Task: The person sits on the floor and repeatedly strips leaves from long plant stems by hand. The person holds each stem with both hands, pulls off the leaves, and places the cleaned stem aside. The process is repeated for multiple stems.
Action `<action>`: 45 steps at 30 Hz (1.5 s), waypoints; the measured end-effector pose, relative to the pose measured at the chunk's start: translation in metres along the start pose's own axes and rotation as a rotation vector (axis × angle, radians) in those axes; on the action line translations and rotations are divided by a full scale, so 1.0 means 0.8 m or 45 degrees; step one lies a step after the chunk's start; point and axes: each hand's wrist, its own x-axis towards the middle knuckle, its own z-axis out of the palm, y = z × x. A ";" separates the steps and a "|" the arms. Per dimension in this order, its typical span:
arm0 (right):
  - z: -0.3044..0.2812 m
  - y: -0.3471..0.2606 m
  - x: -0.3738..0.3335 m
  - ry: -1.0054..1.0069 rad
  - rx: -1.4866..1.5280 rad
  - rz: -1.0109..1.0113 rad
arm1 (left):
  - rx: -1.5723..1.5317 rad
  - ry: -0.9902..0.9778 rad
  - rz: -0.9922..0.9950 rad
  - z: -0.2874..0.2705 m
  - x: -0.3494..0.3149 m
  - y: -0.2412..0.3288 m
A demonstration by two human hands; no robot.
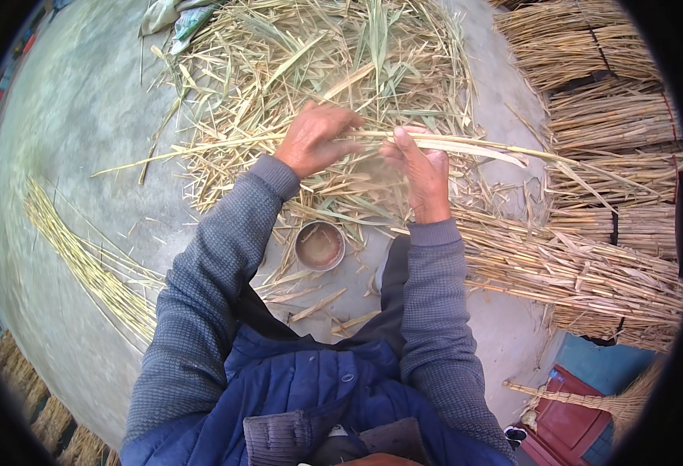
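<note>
A long pale reed stalk [233,144] runs from left to right in front of me, with dry leaves hanging from its right part. My left hand [314,140] is closed round the stalk near its middle, the fingers curled. A short way to the right, my right hand [421,172] grips the same stalk, thumb on top, with a loose flat leaf strip [481,151] beside it. Under both hands spreads a heap of stripped leaves and husks [279,70]. A small round metal bowl [320,245] stands on the floor below my hands.
Peeled thin stalks [85,256] lie in a bundle at the left on the grey concrete floor [70,116]. Unpeeled reeds [574,264] are piled at my right, beside tied bundles [605,120]. A straw broom [582,400] and a red object [570,423] are at the lower right.
</note>
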 end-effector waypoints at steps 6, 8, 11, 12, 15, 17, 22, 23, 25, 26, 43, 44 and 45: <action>0.007 -0.002 -0.006 -0.147 -0.003 -0.053 | -0.168 0.113 -0.014 -0.001 0.011 0.001; 0.005 -0.003 -0.002 -0.078 0.012 -0.112 | -0.217 0.064 -0.041 -0.006 0.010 -0.001; 0.007 0.000 0.002 -0.037 0.026 -0.146 | -0.276 0.012 -0.064 -0.005 0.009 0.000; 0.008 0.001 0.002 -0.041 0.019 -0.180 | -0.291 0.007 -0.075 -0.004 0.009 0.002; 0.011 0.001 0.001 -0.029 -0.039 -0.233 | -0.767 -0.060 -0.479 -0.003 0.009 0.008; 0.011 -0.001 0.000 -0.040 -0.082 -0.282 | -0.851 -0.121 -0.583 -0.006 0.009 0.010; 0.011 -0.001 -0.001 -0.040 -0.124 -0.274 | -1.023 -0.097 -0.667 -0.013 0.010 0.005; 0.010 0.000 0.000 -0.047 -0.136 -0.277 | -1.101 -0.043 -0.721 -0.013 0.011 0.002; 0.008 0.002 0.000 -0.047 -0.145 -0.280 | -1.147 0.030 -0.726 -0.016 0.012 -0.006; 0.007 0.003 0.000 -0.033 -0.169 -0.264 | -1.120 0.051 -0.681 -0.018 0.012 -0.011; -0.012 -0.010 0.017 0.162 -0.122 -0.292 | -0.738 -0.233 -0.652 -0.031 -0.017 -0.055; -0.012 -0.010 0.017 0.157 -0.124 -0.312 | -0.762 -0.214 -0.694 -0.031 -0.016 -0.053; -0.014 -0.011 0.016 0.147 -0.120 -0.297 | -0.763 -0.207 -0.753 -0.034 -0.015 -0.051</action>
